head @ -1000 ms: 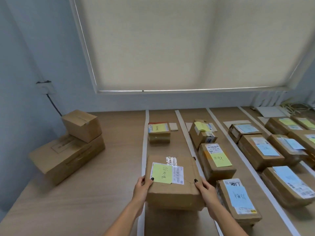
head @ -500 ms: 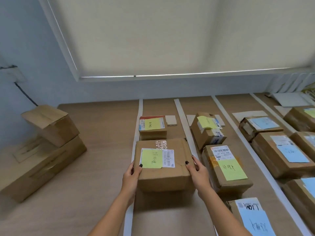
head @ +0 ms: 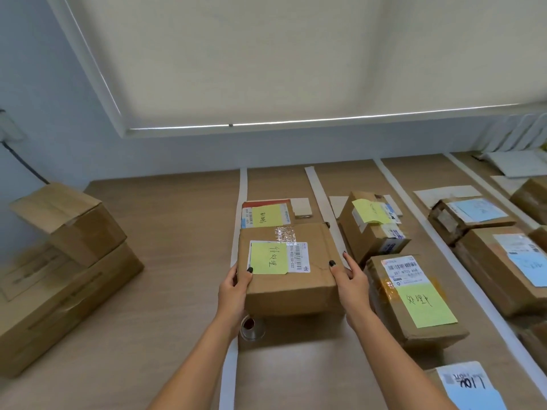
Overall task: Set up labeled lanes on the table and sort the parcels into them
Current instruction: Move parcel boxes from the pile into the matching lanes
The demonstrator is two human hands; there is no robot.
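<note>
The left hand (head: 235, 287) and right hand (head: 350, 279) clasp the box (head: 291, 269) at centre frame; it should land squarely between the tape strips (head: 242, 196).

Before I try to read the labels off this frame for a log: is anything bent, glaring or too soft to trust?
Head view: wide-angle bend bows the roller blind and the tape lane lines; glare on the clear tape patch of the held parcel; its yellow note is sharp, while the stacked boxes at left and the blue labels at right are soft; lighting is dim and even.
</note>
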